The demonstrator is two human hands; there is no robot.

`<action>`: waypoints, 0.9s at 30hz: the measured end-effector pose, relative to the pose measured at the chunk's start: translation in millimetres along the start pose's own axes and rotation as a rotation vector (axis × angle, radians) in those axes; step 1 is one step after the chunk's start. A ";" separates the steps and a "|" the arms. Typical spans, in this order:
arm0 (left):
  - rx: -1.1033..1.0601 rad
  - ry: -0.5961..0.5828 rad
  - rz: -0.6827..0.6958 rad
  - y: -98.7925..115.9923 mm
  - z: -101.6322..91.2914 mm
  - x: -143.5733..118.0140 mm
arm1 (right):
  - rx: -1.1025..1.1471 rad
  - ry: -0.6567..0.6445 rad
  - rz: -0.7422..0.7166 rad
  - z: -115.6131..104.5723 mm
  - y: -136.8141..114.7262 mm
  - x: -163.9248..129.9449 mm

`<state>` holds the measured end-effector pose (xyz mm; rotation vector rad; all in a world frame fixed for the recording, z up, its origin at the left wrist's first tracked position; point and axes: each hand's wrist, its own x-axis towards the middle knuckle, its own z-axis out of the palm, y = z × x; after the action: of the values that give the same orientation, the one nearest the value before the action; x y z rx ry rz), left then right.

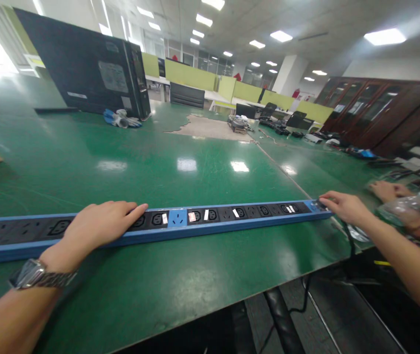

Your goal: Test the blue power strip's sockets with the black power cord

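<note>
From the head camera, we have the long blue power strip (195, 222) lying flat across the green worktop (180, 275), near its front edge. Our left hand (97, 227) rests palm down over the sockets, fingers spread and loose, gripping nothing. Our right hand (343, 205) touches the far end with its fingertips, lightly curled. To handle it well, we judge we should keep both ends level and press evenly, so the strip stays straight. A co-worker's hands (390, 189) work just beyond.
</note>
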<state>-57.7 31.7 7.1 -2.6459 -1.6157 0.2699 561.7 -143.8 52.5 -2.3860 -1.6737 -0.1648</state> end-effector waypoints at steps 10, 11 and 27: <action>0.020 -0.060 -0.051 1.8 -2.8 2.1 | -0.135 0.026 -0.052 40.7 6.9 -1.7; 0.022 -0.059 -0.045 1.7 -2.6 2.1 | -0.135 0.046 -0.036 33.8 3.8 -2.9; -0.053 -0.018 -0.095 1.3 -0.1 1.0 | -0.190 0.020 -0.081 40.8 -23.1 1.1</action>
<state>-56.0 32.0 6.9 -2.6016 -1.7727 0.2518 539.0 -125.3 15.9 -2.4404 -1.8210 -0.3755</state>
